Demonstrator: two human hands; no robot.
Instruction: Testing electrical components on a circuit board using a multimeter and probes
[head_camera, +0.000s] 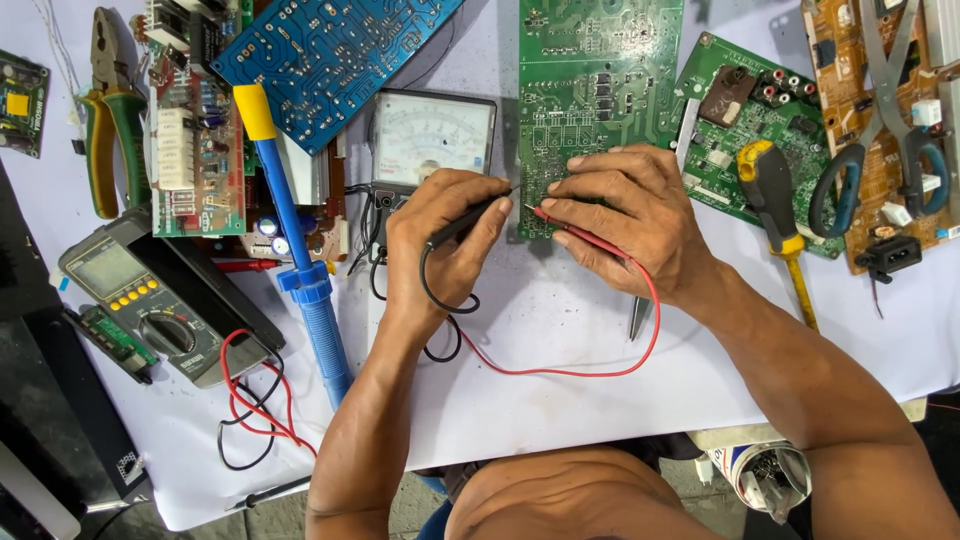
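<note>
My left hand (445, 240) grips a black test probe (470, 218) with its tip touching the lower left edge of a tall green circuit board (598, 80). My right hand (630, 220) pinches a red test probe (570, 226) against the same edge of that board, fingers resting on the board. A red lead (600, 368) and a black lead (430, 290) loop over the white table cover. The analog meter (432, 135) with a white dial lies just left of the board, behind my left hand.
A blue desoldering pump (300, 260) lies left of my left hand. Further left are a digital multimeter (150, 310), pliers (108, 110) and a blue board (330, 50). On the right are a yellow-handled screwdriver (775, 210), another green board (770, 120), scissors (880, 120) and tweezers (637, 318).
</note>
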